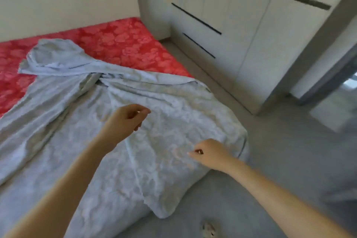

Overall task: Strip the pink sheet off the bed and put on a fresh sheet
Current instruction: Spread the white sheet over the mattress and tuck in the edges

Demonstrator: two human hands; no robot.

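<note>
Pale blue-grey, the fresh sheet (158,137) lies over the near part of the bed (119,44), draped across the near right corner. Toward the far end it is twisted into a rope and bunched in a heap. Beyond it the red floral surface of the bed is bare, and I cannot tell whether that is the mattress or the pink sheet not yet stripped. If it is the pink sheet, the first risk is plain: the fresh one gets laid over the old one and must come off again. The left hand (126,119) hovers above the middle of the cloth, fingers loosely curled with thumb near forefinger, holding nothing that shows. The right hand (211,153) sits low by the corner with fingers curled and thumb against forefinger. Whether it pinches a fold or only hangs above the fabric cannot be told. A tug from this corner would likely tighten the twist rather than open it and leave the far side short. The corner drape looks loose, so a pull toward the head could slide it off the edge onto the floor (280,160). A weak pinch on thin cloth may also slip and leave wrinkles set under the spread.
</note>
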